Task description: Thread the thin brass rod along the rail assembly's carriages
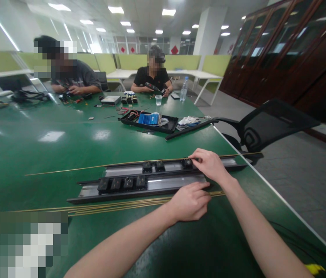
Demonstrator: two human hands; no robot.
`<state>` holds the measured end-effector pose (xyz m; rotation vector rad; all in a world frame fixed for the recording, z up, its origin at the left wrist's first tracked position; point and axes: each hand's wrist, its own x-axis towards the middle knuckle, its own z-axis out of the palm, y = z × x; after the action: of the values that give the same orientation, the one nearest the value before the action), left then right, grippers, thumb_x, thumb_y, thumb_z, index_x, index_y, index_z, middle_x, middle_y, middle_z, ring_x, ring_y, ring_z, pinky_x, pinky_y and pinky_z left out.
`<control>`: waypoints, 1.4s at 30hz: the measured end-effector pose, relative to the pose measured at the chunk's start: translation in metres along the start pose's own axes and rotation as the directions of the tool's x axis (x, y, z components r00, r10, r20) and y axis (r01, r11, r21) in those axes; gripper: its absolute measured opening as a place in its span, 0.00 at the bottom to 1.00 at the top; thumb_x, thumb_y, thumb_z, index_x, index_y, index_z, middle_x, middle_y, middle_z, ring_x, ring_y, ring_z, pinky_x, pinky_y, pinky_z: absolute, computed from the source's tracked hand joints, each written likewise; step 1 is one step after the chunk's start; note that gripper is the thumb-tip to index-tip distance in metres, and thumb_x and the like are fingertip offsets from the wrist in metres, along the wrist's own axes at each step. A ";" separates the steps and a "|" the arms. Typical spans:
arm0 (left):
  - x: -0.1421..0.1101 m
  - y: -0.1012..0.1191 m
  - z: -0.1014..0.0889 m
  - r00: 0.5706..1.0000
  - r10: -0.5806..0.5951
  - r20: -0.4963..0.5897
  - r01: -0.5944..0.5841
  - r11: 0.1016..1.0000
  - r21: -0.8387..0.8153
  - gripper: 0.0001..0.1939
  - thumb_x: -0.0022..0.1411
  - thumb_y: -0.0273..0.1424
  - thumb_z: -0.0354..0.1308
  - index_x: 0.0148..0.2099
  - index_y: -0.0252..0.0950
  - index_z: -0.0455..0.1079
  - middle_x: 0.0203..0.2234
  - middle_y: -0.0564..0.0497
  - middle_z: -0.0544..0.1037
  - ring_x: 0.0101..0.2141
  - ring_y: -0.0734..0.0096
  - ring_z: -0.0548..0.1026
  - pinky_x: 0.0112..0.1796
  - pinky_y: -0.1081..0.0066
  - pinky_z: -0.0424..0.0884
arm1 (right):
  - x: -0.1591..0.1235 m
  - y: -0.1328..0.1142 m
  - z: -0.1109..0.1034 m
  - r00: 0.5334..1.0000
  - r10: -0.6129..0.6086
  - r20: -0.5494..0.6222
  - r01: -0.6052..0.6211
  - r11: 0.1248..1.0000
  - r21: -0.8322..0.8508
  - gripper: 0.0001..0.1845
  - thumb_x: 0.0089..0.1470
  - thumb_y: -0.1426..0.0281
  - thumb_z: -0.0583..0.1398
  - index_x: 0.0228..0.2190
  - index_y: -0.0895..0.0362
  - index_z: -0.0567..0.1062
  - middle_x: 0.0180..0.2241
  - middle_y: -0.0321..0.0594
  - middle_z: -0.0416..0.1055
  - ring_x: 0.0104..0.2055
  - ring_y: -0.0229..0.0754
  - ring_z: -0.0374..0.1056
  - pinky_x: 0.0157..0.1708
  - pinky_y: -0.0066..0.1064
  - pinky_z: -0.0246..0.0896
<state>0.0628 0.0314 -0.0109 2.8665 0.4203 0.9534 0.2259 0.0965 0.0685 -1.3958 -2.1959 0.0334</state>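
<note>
Two dark channel-shaped rails lie side by side across the green table. The near rail (pixel 163 183) has a row of several black square blocks (pixel 115 184) in its left half. Three similar blocks sit in the far rail (pixel 128 170), two of them left of its middle. My right hand (pixel 209 165) is pinched at the third block (pixel 187 163), its fingertips partly hiding that block. My left hand (pixel 191 201) grips the right end of the near rail, index finger stretched along it and the other fingers curled. A thin brass-coloured rod (pixel 93 168) runs along the far rail's back edge.
Several brass-coloured rods (pixel 116 205) lie in front of the near rail. Beyond stand a black tray (pixel 168 125) with tools, white gloves (pixel 188 122), a cup (pixel 158 100) and a bottle (pixel 184 90). Two people work across the table; a chair (pixel 267 127) stands right.
</note>
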 end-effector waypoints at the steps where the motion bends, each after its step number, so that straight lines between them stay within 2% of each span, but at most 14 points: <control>1: 0.000 0.000 0.000 1.000 -0.004 -0.001 0.004 1.000 0.000 0.13 0.69 0.29 0.52 0.48 0.29 0.75 0.46 0.42 0.81 0.62 0.60 0.69 0.63 0.62 0.67 | 0.000 0.001 -0.001 1.000 -0.006 -0.002 0.006 1.000 0.011 0.10 0.57 0.74 0.60 0.34 0.53 0.83 0.38 0.37 0.79 0.31 0.38 0.71 0.34 0.30 0.62; 10: 0.001 0.002 -0.003 1.000 -0.002 0.003 0.002 1.000 0.006 0.13 0.68 0.28 0.51 0.47 0.31 0.76 0.46 0.43 0.82 0.62 0.58 0.69 0.62 0.59 0.68 | -0.002 0.005 0.002 0.998 -0.051 -0.043 0.052 0.998 0.018 0.09 0.56 0.75 0.59 0.31 0.54 0.81 0.37 0.38 0.79 0.31 0.38 0.70 0.32 0.29 0.62; 17: 0.001 0.002 -0.002 1.000 -0.004 0.006 0.004 1.000 0.017 0.13 0.68 0.28 0.52 0.47 0.30 0.76 0.46 0.43 0.82 0.63 0.59 0.68 0.63 0.62 0.66 | -0.002 0.001 0.003 0.999 -0.035 -0.036 0.035 0.999 0.000 0.11 0.56 0.77 0.59 0.33 0.55 0.81 0.38 0.38 0.79 0.31 0.37 0.70 0.34 0.29 0.61; 23: 0.001 0.002 -0.001 1.000 -0.008 0.013 0.009 1.000 -0.002 0.13 0.68 0.28 0.52 0.49 0.30 0.75 0.46 0.43 0.82 0.64 0.60 0.67 0.63 0.61 0.66 | -0.002 0.002 0.004 0.999 -0.025 -0.033 0.025 1.000 -0.002 0.11 0.56 0.77 0.59 0.33 0.55 0.81 0.38 0.38 0.79 0.29 0.36 0.69 0.32 0.29 0.61; 28: 0.001 0.002 -0.002 1.000 -0.008 0.000 0.008 1.000 -0.002 0.13 0.69 0.28 0.51 0.48 0.30 0.75 0.46 0.43 0.82 0.64 0.59 0.67 0.64 0.62 0.65 | -0.001 0.004 0.001 0.999 -0.045 -0.011 0.045 0.999 -0.001 0.11 0.57 0.76 0.59 0.34 0.54 0.81 0.38 0.37 0.79 0.30 0.37 0.71 0.33 0.29 0.62; 34: 0.002 0.002 -0.005 0.999 0.015 0.047 -0.015 1.000 0.003 0.13 0.68 0.28 0.52 0.48 0.30 0.75 0.44 0.43 0.82 0.63 0.58 0.67 0.63 0.59 0.66 | -0.002 0.009 -0.006 0.999 -0.043 -0.022 0.044 0.999 0.031 0.08 0.57 0.72 0.60 0.33 0.53 0.81 0.38 0.38 0.80 0.29 0.38 0.71 0.31 0.30 0.62; 42: 0.002 0.002 -0.004 1.000 0.011 0.012 -0.011 1.000 0.007 0.13 0.68 0.28 0.51 0.47 0.30 0.75 0.43 0.43 0.82 0.62 0.58 0.69 0.63 0.61 0.66 | -0.003 0.015 -0.003 0.999 -0.044 -0.021 0.045 0.999 0.029 0.07 0.57 0.72 0.61 0.32 0.54 0.81 0.38 0.37 0.80 0.31 0.38 0.71 0.32 0.29 0.62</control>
<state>0.0624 0.0303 -0.0063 2.8824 0.4076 0.9377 0.2407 0.1000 0.0653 -1.3250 -2.2003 0.0346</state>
